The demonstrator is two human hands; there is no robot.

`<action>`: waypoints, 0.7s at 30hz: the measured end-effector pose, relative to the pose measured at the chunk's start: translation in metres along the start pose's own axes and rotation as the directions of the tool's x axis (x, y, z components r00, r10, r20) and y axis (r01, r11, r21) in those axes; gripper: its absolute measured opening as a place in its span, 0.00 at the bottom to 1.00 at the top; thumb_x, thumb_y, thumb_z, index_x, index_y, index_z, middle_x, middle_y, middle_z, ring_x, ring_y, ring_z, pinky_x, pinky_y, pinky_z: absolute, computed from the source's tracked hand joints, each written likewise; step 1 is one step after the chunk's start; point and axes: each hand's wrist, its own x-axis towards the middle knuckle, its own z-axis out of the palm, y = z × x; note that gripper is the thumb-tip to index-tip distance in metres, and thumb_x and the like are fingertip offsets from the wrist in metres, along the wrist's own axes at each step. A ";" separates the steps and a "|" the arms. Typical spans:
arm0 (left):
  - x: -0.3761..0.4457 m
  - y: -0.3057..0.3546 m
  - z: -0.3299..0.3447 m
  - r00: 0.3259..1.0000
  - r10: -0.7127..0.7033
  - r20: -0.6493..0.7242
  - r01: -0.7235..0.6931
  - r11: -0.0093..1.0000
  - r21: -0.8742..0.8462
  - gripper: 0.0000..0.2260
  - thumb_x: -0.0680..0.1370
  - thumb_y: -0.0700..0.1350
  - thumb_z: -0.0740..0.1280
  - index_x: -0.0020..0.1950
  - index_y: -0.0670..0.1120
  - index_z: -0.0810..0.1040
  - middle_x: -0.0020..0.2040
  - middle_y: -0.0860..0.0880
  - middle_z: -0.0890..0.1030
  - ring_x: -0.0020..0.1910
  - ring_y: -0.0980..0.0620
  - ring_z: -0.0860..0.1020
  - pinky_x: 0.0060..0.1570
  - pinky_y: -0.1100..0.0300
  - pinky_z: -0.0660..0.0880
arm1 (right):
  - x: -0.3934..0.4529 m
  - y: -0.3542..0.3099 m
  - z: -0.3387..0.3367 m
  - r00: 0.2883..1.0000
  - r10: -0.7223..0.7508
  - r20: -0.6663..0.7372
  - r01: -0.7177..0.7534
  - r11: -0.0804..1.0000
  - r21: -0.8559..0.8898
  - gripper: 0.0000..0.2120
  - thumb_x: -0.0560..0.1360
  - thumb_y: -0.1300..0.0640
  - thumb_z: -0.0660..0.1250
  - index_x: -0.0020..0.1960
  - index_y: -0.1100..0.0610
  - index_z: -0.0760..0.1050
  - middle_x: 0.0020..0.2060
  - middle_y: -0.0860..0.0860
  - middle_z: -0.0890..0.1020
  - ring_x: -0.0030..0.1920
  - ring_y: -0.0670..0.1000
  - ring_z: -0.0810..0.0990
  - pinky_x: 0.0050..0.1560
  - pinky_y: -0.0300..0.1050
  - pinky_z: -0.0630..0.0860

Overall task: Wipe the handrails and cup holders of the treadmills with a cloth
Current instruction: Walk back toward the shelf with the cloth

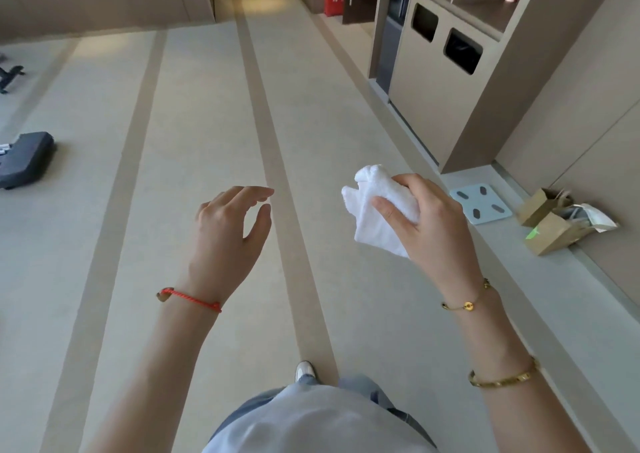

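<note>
A person's right hand grips a bunched white cloth above a gym floor, left hand relaxed and holding nothing; the cloth looks soft, light, best held wadded in the palm.

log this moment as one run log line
phase: walking the floor | right hand: grips crumpled white cloth | left hand: open, holds nothing | treadmill: none identifiable

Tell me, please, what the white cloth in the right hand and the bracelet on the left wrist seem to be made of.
White cloth: probably terry cotton, matte, with a fuzzy looped surface and soft folds where the right hand grips it. Bracelet: seems to be twisted red cord, matte, with a visible rope-like twist.
</note>
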 end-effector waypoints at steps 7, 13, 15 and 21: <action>0.130 -0.061 0.053 0.995 0.059 0.076 -0.055 0.997 -0.049 0.08 0.78 0.36 0.67 0.55 0.40 0.82 0.49 0.46 0.84 0.48 0.47 0.82 0.49 0.46 0.78 | 0.115 0.028 0.052 0.994 0.109 -0.002 -0.109 0.994 -0.010 0.17 0.76 0.39 0.64 0.54 0.52 0.75 0.44 0.48 0.80 0.42 0.49 0.79 0.40 0.51 0.77; 0.250 -0.106 0.125 0.988 0.111 0.112 -0.101 0.991 -0.085 0.09 0.78 0.37 0.66 0.57 0.42 0.81 0.50 0.48 0.83 0.49 0.48 0.82 0.50 0.45 0.78 | 0.224 0.077 0.097 0.991 0.133 -0.026 -0.133 0.991 -0.024 0.18 0.76 0.39 0.64 0.55 0.52 0.76 0.44 0.47 0.81 0.43 0.49 0.79 0.42 0.51 0.78; 0.297 -0.115 0.151 0.986 0.125 0.114 -0.113 0.989 -0.099 0.09 0.78 0.38 0.66 0.57 0.43 0.81 0.50 0.48 0.83 0.49 0.49 0.82 0.51 0.46 0.78 | 0.268 0.096 0.108 0.991 0.128 -0.041 -0.129 0.991 -0.033 0.18 0.76 0.38 0.64 0.55 0.52 0.76 0.43 0.47 0.81 0.43 0.48 0.79 0.41 0.50 0.78; 0.445 -0.125 0.216 0.986 0.149 0.070 -0.139 0.982 -0.125 0.10 0.79 0.42 0.64 0.58 0.43 0.81 0.51 0.49 0.83 0.50 0.49 0.82 0.52 0.46 0.78 | 0.411 0.152 0.131 0.989 0.122 -0.077 -0.126 0.991 -0.040 0.18 0.76 0.37 0.63 0.54 0.51 0.75 0.42 0.47 0.80 0.41 0.49 0.79 0.39 0.51 0.77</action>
